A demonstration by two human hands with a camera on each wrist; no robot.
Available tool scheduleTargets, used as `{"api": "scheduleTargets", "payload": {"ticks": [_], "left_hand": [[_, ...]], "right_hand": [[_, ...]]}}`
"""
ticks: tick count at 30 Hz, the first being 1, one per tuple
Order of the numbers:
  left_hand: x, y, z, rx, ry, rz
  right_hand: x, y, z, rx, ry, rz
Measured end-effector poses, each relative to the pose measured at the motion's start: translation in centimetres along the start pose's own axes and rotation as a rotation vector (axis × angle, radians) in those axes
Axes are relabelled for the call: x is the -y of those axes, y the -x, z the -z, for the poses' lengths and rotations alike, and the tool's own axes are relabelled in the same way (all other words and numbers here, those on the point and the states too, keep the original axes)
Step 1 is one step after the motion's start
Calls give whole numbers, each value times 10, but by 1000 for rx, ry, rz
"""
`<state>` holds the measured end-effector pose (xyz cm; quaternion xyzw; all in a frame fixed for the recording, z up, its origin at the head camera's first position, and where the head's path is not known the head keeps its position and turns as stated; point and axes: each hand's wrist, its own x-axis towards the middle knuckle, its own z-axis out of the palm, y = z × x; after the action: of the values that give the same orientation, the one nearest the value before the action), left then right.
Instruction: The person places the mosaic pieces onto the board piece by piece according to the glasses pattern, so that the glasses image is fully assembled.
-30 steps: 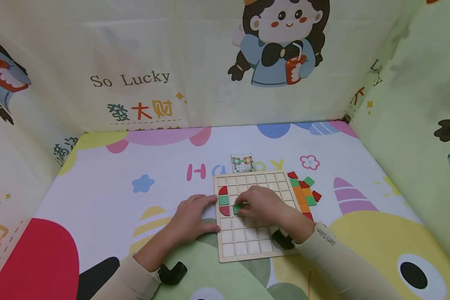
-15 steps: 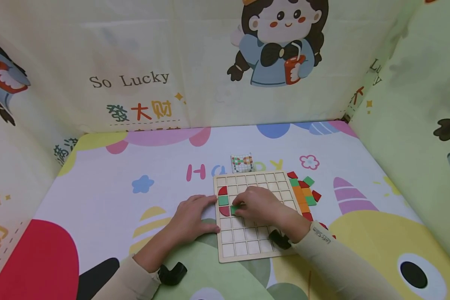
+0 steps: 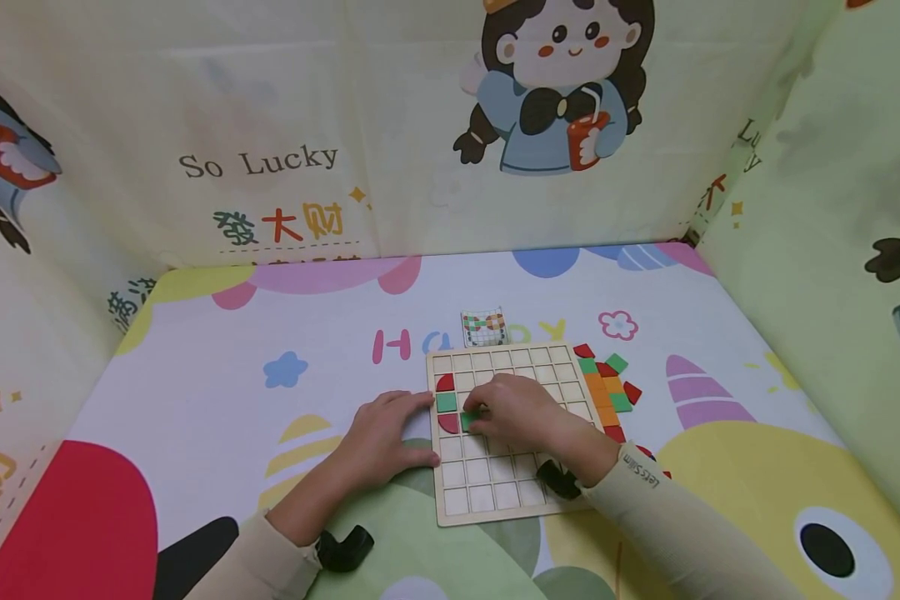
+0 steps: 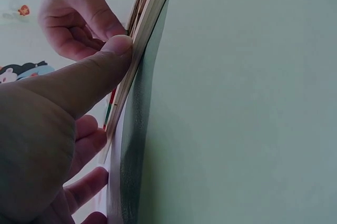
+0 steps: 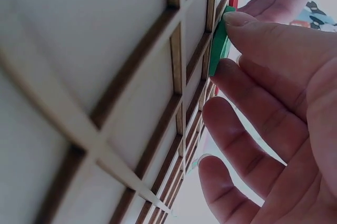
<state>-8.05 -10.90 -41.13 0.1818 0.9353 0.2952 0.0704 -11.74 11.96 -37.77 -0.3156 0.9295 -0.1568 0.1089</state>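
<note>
A wooden grid board (image 3: 510, 516) lies on the table. Along its left column sit a red curved-edge piece (image 3: 446, 383), a green square (image 3: 446, 402) and a second red curved-edge piece (image 3: 447, 424). My right hand (image 3: 521, 417) pinches a green square tile (image 5: 219, 42) between thumb and fingertips, over the cell beside the lower red piece; its fingers partly cover the tile in the head view. My left hand (image 3: 382, 437) rests against the board's left edge, fingers spread, its thumb (image 4: 105, 60) touching the rim in the left wrist view.
Loose orange tiles (image 3: 598, 393), red pieces (image 3: 632, 392) and green squares (image 3: 617, 362) lie along the board's right side, some hidden by the right forearm. Behind the board is a small card (image 3: 484, 328) with a coloured grid pattern. Printed cloth walls surround the patterned table.
My right hand has shifted slightly left with the green tile, bringing it next to the lower red piece, then stays there. My left hand has kept its place.
</note>
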Motion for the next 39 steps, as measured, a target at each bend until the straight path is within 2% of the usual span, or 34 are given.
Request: {"api": "scheduleTargets", "payload": {"ticks": [11,17,29,39], "left_hand": [[-1,1,0,18,2,14],[-2,1,1,21,-6,21],[-3,1,2,14,-3,8],[0,1,0,16,-6,0]], "right_hand": [[-6,4,5,-21,-58,-39],[-14,13,15,-33,-94,-120],[-52,46,31,-178,-114,-145],[-84,81,38,-235,-79,-293]]}}
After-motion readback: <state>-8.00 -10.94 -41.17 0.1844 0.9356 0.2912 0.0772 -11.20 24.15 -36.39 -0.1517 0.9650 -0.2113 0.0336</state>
